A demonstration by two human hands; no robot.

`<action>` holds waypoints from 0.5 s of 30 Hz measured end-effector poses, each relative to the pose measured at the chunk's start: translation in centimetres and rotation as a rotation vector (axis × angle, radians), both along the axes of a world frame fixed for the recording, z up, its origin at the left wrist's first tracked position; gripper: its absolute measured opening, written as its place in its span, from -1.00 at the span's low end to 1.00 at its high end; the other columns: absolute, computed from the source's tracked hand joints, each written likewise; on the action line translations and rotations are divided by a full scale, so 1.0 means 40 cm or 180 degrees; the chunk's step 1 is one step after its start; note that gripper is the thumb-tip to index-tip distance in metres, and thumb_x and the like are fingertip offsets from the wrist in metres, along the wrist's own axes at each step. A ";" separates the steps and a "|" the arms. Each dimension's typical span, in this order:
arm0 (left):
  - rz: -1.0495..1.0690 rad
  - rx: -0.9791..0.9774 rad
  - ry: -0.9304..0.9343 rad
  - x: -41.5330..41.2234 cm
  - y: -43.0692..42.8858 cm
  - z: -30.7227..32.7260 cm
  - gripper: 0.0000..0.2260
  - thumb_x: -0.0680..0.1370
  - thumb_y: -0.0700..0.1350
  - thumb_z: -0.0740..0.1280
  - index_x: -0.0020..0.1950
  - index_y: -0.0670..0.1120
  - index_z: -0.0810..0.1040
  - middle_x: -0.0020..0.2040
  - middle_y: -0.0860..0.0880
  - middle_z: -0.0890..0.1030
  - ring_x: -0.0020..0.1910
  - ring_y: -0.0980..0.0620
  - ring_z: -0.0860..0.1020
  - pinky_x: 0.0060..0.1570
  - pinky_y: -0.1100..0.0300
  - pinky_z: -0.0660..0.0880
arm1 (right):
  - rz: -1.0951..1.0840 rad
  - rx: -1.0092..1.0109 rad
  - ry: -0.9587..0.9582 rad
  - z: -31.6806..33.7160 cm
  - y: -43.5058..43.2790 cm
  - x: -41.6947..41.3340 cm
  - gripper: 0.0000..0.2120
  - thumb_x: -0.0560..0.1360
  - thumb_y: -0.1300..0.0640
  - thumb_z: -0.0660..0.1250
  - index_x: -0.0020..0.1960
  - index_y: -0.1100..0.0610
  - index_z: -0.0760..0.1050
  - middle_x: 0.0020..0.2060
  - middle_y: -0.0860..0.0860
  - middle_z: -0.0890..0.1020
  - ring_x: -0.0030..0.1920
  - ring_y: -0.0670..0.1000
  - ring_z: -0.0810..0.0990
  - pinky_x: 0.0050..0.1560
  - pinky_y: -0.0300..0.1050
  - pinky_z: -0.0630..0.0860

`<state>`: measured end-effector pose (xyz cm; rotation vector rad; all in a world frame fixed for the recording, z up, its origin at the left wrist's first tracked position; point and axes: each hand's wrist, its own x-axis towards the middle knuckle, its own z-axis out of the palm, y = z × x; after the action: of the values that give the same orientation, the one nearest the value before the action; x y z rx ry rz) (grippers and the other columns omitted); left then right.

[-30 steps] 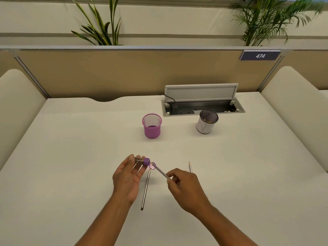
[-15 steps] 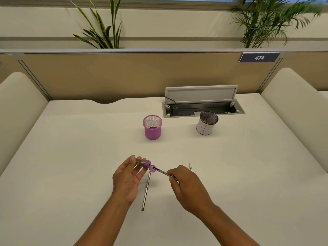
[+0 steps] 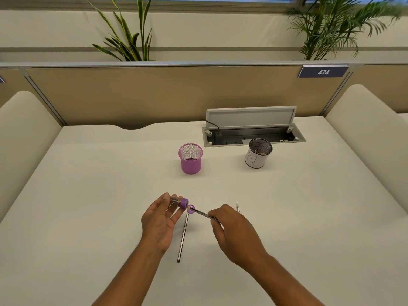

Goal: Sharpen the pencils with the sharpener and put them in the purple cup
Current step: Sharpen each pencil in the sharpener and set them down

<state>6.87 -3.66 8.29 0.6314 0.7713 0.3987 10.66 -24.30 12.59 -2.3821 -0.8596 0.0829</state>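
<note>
Here, left hand grips the sharpener; right hand pinches a pencil.

Purple-capped sharpener in your left hand; your right hand aims a pencil at it, perhaps touching; purple cup upright beyond.

Forearms reach forward; left hand palm up, fingers curled in a grip, right hand knuckles up, pinching

"474" on partition sign, "N" on white cup
</note>
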 end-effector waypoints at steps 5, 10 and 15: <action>-0.0007 -0.0018 0.0026 0.000 0.001 0.001 -0.86 0.66 -0.28 0.35 0.19 -0.27 0.60 0.05 -0.30 0.67 -0.07 -0.24 0.76 -0.14 -0.07 0.72 | -0.0040 0.0011 -0.0008 -0.006 -0.001 0.006 -0.82 0.66 0.05 0.21 0.17 -0.03 0.56 -0.08 -0.13 0.54 -0.18 -0.06 0.52 -0.20 -0.16 0.51; -0.0135 0.0000 0.0075 -0.003 -0.008 0.007 -0.87 0.66 -0.26 0.35 0.18 -0.27 0.61 0.11 -0.33 0.68 -0.04 -0.26 0.76 -0.14 -0.06 0.72 | -0.0022 -0.0017 0.0039 -0.011 0.004 0.010 -0.81 0.67 0.02 0.20 0.18 -0.04 0.56 -0.05 -0.14 0.56 -0.14 -0.06 0.55 -0.17 -0.20 0.49; -0.0185 0.0103 0.0179 -0.004 -0.020 0.012 -0.75 0.64 -0.23 0.38 0.28 -0.31 0.59 0.18 -0.38 0.68 0.10 -0.30 0.73 -0.10 -0.05 0.72 | -0.0041 -0.0072 0.0097 -0.022 0.010 0.015 -0.85 0.65 0.00 0.28 0.16 -0.01 0.57 -0.03 -0.12 0.59 -0.10 -0.05 0.58 -0.12 -0.19 0.51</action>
<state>6.72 -4.44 8.75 0.6961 0.7996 0.3418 11.28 -23.91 11.73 -2.4009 -0.8330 0.1241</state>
